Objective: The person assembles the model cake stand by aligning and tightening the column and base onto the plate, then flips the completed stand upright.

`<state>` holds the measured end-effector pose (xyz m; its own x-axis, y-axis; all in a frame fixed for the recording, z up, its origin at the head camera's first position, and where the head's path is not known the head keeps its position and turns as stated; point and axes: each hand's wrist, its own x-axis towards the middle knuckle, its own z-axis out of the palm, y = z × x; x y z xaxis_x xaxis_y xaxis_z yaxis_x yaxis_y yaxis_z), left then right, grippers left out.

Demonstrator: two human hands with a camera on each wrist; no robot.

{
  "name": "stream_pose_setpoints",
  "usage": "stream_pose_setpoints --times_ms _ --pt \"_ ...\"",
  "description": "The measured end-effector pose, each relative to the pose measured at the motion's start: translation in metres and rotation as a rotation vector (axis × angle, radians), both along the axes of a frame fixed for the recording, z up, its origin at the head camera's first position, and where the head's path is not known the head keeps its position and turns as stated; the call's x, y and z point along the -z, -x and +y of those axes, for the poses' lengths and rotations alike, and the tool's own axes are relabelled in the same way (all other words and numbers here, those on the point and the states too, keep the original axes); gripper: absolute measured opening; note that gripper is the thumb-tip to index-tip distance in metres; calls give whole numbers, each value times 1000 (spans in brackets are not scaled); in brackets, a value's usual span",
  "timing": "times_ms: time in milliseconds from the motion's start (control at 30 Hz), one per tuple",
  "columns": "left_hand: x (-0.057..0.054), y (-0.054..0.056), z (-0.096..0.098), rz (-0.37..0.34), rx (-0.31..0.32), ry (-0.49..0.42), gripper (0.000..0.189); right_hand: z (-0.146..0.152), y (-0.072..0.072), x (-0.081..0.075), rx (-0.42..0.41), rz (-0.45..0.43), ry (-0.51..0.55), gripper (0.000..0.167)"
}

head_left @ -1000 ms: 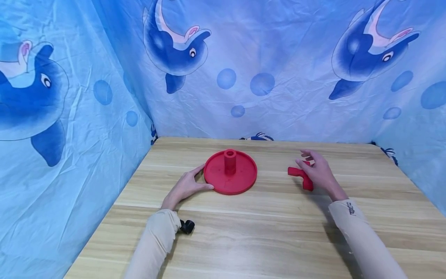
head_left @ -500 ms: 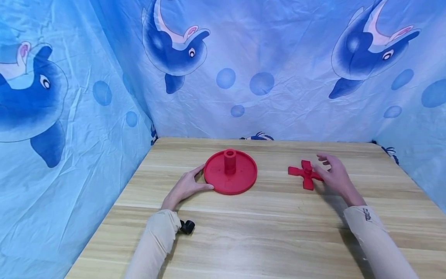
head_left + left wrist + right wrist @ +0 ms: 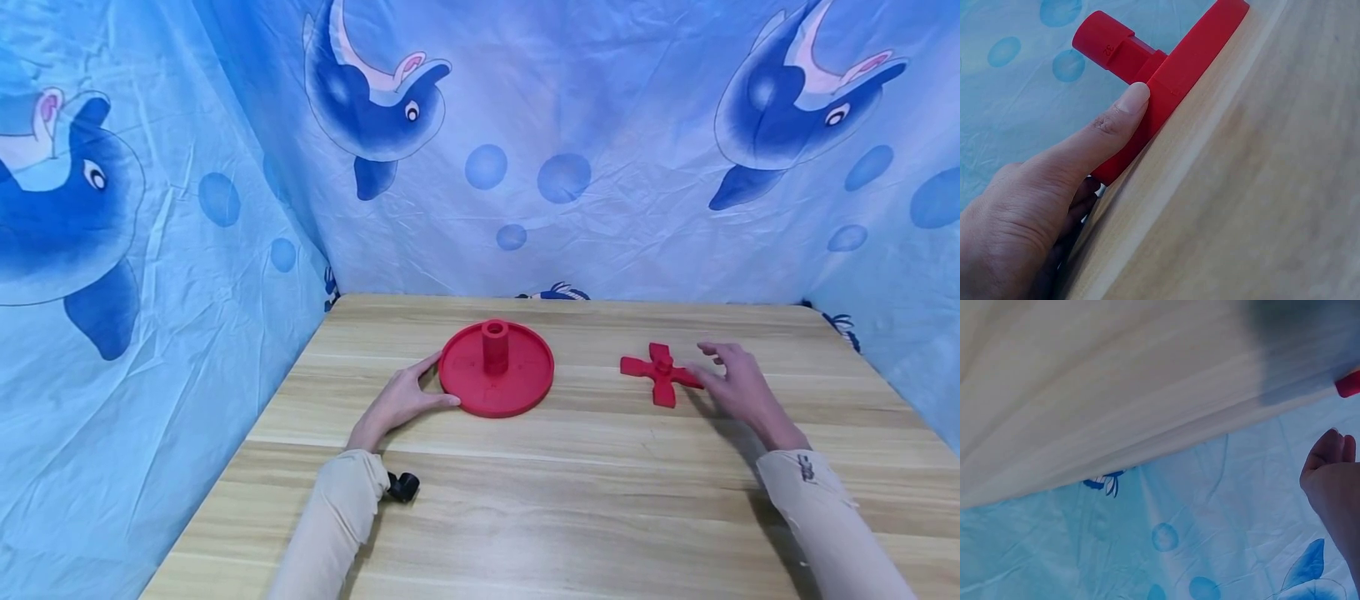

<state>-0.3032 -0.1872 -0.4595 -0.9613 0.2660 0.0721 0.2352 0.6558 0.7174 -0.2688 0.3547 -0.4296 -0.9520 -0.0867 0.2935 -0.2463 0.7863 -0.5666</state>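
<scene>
A red round base (image 3: 468,387) with an upright hollow post (image 3: 495,350) at its middle lies flat on the table. My left hand (image 3: 401,398) holds its left rim, thumb on the near side and fingers farther back. In the left wrist view the thumb (image 3: 1104,128) presses the side of the rim, and a "32" shows on the post. To the right lies a red four-armed cross piece (image 3: 663,393) with a small stub in its centre. My right hand (image 3: 738,387), fingers loosely bent and holding nothing, is just right of the cross, by its right arm.
The wood-grain table (image 3: 525,517) ends at a blue dolphin-print cloth (image 3: 622,233) behind it and along the sides. A small black device (image 3: 403,487) sits by the left sleeve.
My right hand has moved right and toward me off the red cross piece, which now shows whole and lies in place. The left hand and the round base have stayed put.
</scene>
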Motion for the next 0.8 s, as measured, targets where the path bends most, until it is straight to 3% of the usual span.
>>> stream_pose_setpoints --times_ms 367,800 --pt "-1 2 1 15 -4 5 105 9 1 9 -13 -93 -152 64" --pt "0 1 -1 25 -3 17 105 11 5 19 -40 -82 -150 45"
